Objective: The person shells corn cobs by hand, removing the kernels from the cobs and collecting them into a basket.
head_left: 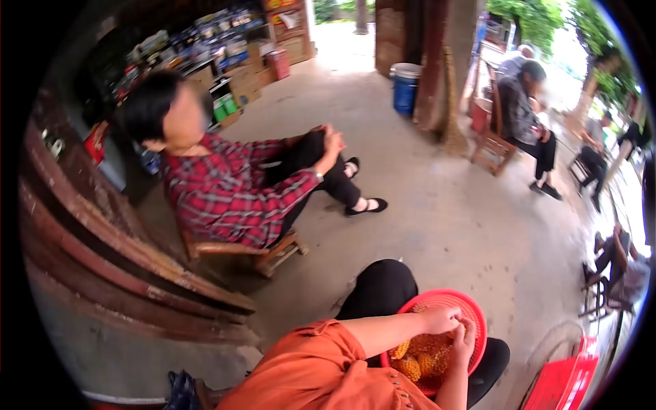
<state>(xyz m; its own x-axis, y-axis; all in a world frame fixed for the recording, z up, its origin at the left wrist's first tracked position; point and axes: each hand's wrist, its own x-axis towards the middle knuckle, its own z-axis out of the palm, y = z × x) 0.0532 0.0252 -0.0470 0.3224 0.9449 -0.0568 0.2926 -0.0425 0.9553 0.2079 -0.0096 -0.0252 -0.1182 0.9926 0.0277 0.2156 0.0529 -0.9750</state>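
A red plastic basket rests on my lap between dark-trousered knees. Inside it lie several yellow ears of corn and loose kernels. My left hand is over the basket with its fingers closed, the tips meeting those of my right hand. Curled at the basket's right side, my right hand is also closed. A bit of yellow shows beside the fingers, but what the two hands grip is mostly hidden by them.
A person in a plaid shirt sits on a low wooden chair at left. More people sit on chairs at right. A red plastic object stands at lower right. A blue bucket and broom are by the doorway; cluttered shelves line the back left.
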